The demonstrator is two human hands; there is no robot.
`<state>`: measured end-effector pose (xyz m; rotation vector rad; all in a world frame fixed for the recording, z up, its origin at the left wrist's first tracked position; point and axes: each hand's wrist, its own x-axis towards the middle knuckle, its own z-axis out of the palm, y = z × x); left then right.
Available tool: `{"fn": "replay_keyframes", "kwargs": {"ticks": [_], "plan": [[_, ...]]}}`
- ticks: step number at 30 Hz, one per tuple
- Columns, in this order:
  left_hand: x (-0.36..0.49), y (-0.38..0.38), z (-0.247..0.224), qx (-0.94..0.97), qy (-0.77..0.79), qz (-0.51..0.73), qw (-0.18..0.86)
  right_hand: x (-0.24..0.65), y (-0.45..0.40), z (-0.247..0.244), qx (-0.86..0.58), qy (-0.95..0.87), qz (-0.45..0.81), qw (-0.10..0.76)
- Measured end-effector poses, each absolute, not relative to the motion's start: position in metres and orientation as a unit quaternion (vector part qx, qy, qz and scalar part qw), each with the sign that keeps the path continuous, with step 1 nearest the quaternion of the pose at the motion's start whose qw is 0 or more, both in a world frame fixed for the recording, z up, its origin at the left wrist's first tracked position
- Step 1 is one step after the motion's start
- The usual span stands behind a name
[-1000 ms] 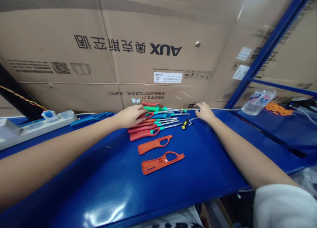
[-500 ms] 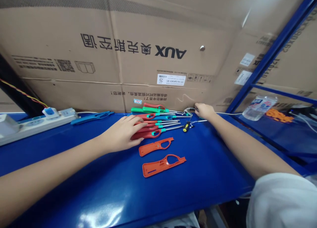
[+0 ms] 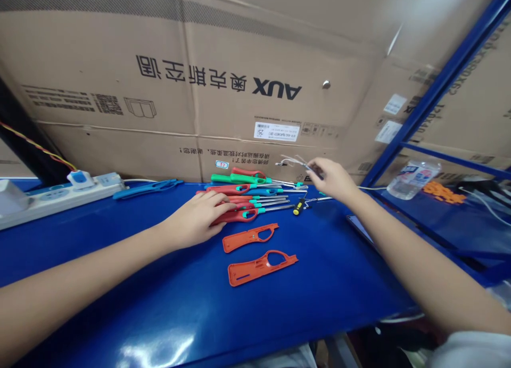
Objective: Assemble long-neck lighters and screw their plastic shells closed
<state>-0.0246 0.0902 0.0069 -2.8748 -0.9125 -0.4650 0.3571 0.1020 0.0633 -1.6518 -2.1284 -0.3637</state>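
My left hand (image 3: 202,217) lies over the handle ends of several red gas lighters (image 3: 245,215), fingers stretched across them and thumb on the near side. Their metal rods point right. Raised above the table by the cardboard, my right hand (image 3: 329,177) pinches a small dark part with thin, blurred wires (image 3: 293,161) trailing left. A green lighter (image 3: 239,178) and another red lighter (image 3: 243,172) lie behind the pile. Nearer to me are two orange handle shells, a smaller one (image 3: 235,242) and a larger one (image 3: 255,271). A black-and-yellow piece (image 3: 297,207) sits by the rod tips.
A printed cardboard sheet (image 3: 223,112) stands behind the blue table (image 3: 191,299). On the left are a white power strip (image 3: 59,197) and a blue lighter shell (image 3: 147,188). Right, a phone (image 3: 360,227), a clear plastic container (image 3: 413,180) and orange pieces (image 3: 444,192) lie near a blue frame.
My right hand has lifted from the table's back edge and come nearer, carrying the dark part and its wires. The phone now shows beside my forearm. My left hand stays on the lighters.
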Motion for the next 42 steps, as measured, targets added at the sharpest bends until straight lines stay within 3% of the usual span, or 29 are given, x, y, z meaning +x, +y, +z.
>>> {"fn": "replay_keyframes", "kwargs": {"ticks": [3,7,12,26,33,37,42], "plan": [[-0.018,0.07,0.014,-0.933,-0.318,-0.169,0.007,0.331,0.075,0.054,-0.55,-0.796,-0.08,0.24],[-0.003,0.018,0.017,-0.93,-0.321,-0.162,-0.074,0.309,0.047,0.036,-0.489,-0.808,0.094,0.315],[0.007,-0.017,0.0,-0.948,-0.27,-0.116,-0.125,0.3,0.04,0.013,-0.444,-0.79,0.267,0.328],[-0.02,0.021,0.007,-0.943,-0.296,-0.097,-0.115,0.298,0.044,0.004,-0.423,-0.782,0.365,0.275],[-0.006,0.02,-0.011,-0.78,-0.404,-0.324,-0.352,0.292,0.039,0.001,-0.356,-0.791,0.408,0.285],[0.001,0.02,-0.013,-0.633,-0.4,-0.382,-0.541,0.291,0.038,-0.002,-0.343,-0.791,0.426,0.273],[0.003,0.021,-0.011,-0.529,-0.419,-0.397,-0.622,0.289,0.034,-0.002,-0.34,-0.798,0.441,0.23]]}}
